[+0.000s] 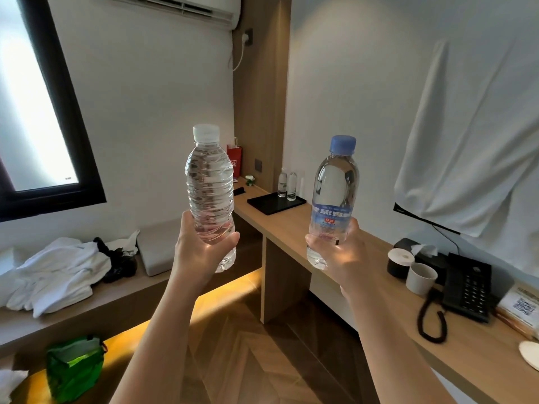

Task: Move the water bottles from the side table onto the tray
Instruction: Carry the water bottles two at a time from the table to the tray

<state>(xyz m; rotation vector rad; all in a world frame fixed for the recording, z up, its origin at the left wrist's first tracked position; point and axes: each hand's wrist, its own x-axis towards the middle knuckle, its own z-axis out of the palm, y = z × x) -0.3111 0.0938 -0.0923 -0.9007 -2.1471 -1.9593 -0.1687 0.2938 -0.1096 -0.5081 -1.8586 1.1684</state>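
Note:
My left hand point(201, 252) grips the lower part of a clear ribbed water bottle point(208, 185) with a white cap, held upright in the air. My right hand point(347, 258) grips a labelled water bottle point(335, 193) with a blue cap, also upright. Both are raised in front of me, above the floor. Farther off, a black tray point(271, 204) lies on the wooden desk point(294, 225) near the wall, with two small clear bottles point(287, 183) standing at its back edge.
On the desk to the right sit a black telephone point(466, 287), a paper cup point(420, 278), a tissue box point(420, 252) and a card point(522, 304). A white cloth point(466, 141) hangs over a screen. White towels point(58, 272) lie on the bench at left; a green bag point(75, 368) sits below.

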